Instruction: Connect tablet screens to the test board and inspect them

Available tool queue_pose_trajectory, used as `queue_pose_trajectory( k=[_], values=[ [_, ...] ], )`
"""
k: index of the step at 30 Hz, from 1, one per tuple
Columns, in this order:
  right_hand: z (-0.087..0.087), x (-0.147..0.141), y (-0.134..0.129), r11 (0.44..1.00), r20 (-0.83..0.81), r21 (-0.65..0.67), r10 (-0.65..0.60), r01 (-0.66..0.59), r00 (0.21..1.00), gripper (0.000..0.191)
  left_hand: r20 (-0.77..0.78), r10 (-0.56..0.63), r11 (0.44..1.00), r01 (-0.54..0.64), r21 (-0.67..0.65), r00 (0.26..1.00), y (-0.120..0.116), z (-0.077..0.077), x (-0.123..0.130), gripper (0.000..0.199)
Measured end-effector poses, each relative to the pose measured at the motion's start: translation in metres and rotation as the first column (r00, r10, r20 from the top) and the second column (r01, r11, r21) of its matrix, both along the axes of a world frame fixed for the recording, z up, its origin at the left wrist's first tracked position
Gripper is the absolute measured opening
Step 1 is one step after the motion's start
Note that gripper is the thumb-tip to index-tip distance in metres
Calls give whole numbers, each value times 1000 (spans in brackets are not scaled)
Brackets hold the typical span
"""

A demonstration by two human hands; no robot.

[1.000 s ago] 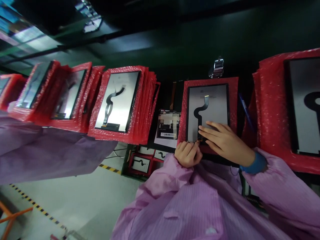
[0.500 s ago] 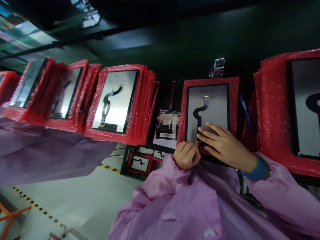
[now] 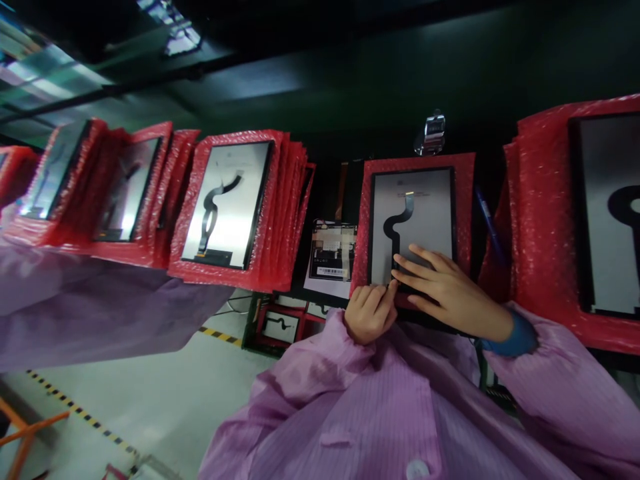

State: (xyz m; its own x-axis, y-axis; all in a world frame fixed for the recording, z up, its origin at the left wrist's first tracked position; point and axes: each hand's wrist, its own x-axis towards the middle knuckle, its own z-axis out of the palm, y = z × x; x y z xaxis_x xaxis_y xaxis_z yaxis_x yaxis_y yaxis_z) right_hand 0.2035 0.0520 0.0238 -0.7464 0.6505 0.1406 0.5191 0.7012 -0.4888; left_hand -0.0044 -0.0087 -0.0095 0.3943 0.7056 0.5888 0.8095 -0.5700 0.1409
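Observation:
A display panel [image 3: 430, 217] with a grey back and black frame lies on a red bubble-wrap sheet [image 3: 464, 200] in front of me. Its black S-shaped flex cable [image 3: 391, 227] runs up the back. My right hand [image 3: 443, 290] lies over the panel's lower right with fingers spread, their tips near the cable's lower part. At the panel's lower left edge is my left hand [image 3: 371, 313], its fingers curled and the index finger reaching to the cable's base. Whatever that hand may pinch is hidden.
Left of the panel is an opened device with a circuit board [image 3: 333, 250]. Stacks of panels in red bubble wrap [image 3: 280, 220] stand further left, another stack [image 3: 545, 220] at right. A blue pen [image 3: 490, 223] and a metal object [image 3: 433, 133] lie nearby. A crate [image 3: 255, 327] sits below.
My left index finger has straightened a little toward the cable's base. My right hand stays spread on the panel. The whole view has shifted slightly.

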Motion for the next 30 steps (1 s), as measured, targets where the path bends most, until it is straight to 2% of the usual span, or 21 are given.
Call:
queue_pose_trajectory(
  k=[5,9,11,13,16,18,20,22,24,25,27,30],
  values=[
    [-1,0,3,999,4,-40,-2,2,1000,43,-56,110,992,-113,-56,992,-2,11,10,27],
    [5,1,0,994,-7,-103,-26,25,1000,44,7,138,987,-137,-81,990,-5,10,13,28],
    [19,2,-8,989,-26,-138,-57,53,998,48,54,136,988,-132,-74,989,-7,5,13,32],
    [40,2,-16,986,-49,-166,-40,32,998,51,86,141,988,-135,-70,986,-9,-1,11,33],
    [78,-3,-20,969,-125,-216,92,-118,988,51,104,127,991,-122,-54,986,-8,-6,10,30],
    [98,-11,-9,936,-176,-285,163,-209,971,49,75,116,993,-114,-36,990,-6,-5,10,26],
    [105,-21,13,915,-202,-348,142,-206,969,44,26,120,992,-119,-50,992,-4,0,11,23],
    [98,-30,40,932,-229,-355,-7,-77,973,39,-8,126,990,-126,-67,992,-3,4,11,23],
    [78,-38,66,937,-246,-303,-252,172,936,35,-5,121,991,-121,-56,993,-3,5,11,27],
    [65,-40,77,919,-270,-237,-374,315,887,35,5,112,993,-112,-48,994,-3,5,10,29],
    [38,-40,93,836,-319,-96,-540,540,779,37,19,98,994,-97,-48,995,-4,5,10,33],
    [6,-37,103,766,-364,-91,-620,636,695,43,-38,105,993,-107,-55,994,-5,7,11,32]
  ],
)
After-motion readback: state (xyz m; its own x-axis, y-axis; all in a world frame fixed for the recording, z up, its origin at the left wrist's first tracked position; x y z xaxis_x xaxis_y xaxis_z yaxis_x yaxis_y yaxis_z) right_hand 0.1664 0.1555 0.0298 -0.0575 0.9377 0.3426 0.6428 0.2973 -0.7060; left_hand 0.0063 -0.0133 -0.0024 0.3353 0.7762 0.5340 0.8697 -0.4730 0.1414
